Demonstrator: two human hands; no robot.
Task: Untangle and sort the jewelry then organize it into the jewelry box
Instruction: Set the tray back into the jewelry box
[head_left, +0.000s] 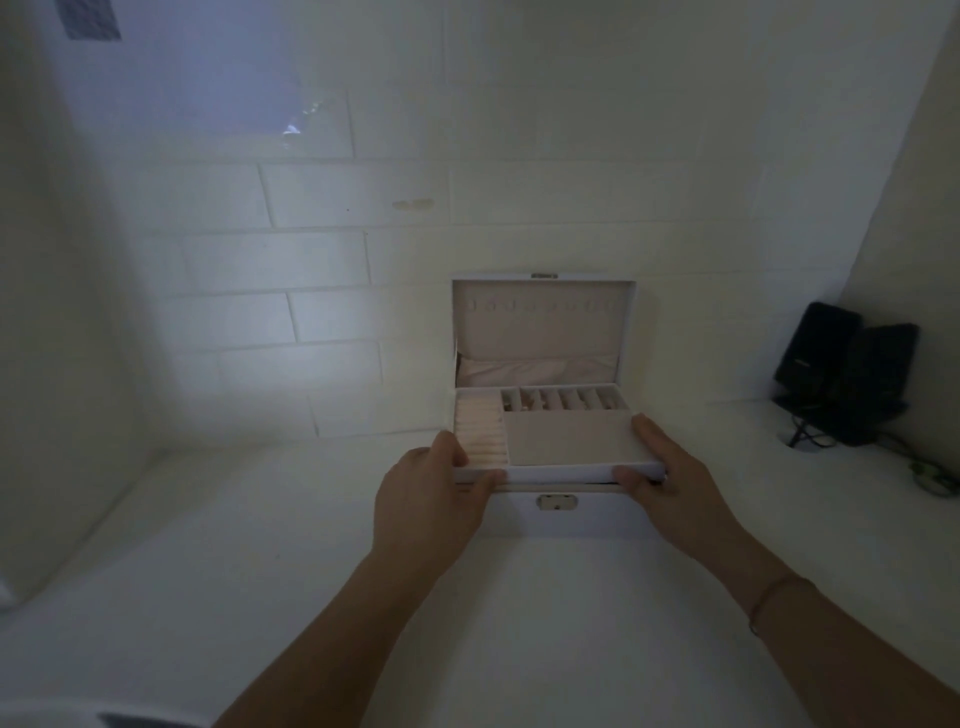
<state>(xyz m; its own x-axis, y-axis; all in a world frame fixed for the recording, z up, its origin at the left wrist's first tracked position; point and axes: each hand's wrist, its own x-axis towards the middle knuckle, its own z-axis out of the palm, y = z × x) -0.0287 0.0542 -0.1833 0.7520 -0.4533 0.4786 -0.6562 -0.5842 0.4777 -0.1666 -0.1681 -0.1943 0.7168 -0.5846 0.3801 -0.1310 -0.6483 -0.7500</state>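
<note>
While the jewelry box (558, 512) stood on the white bench (260, 545) close to the tiled wall (322, 260), the person held its upper tray (563, 439) with both hands. The left hand (434, 501) gripped the tray's near left corner, thumb lying along the front edge and fingers curled up over the left rim. The right hand (670, 480) clasped the near right corner in the same way, its thumb pressed on the front edge and its fingers laid along the right side. The tray sat slightly above the box's lower body, with a dark gap showing beneath its front edge.

The lid (543, 325) stood upright at the back, its pale lining showing a row of small hooks near the top and a gathered pocket lower down. A small metal clasp (557, 502) sat at the middle of the box's white front. Inside the tray, a strip of padded ring rolls (480, 434) ran down the left side, a row of small compartments (563, 399) crossed the back, and a flat covered section filled the rest. Small items seemed to lie in those back compartments, but the dim light made them too blurred to tell apart.

Off in the right corner of the bench, well apart from the box, two dark speakers (844, 371) leaned against the wall with cables (810, 434) trailing from them. A thin bracelet (774, 592) circled the right wrist.
</note>
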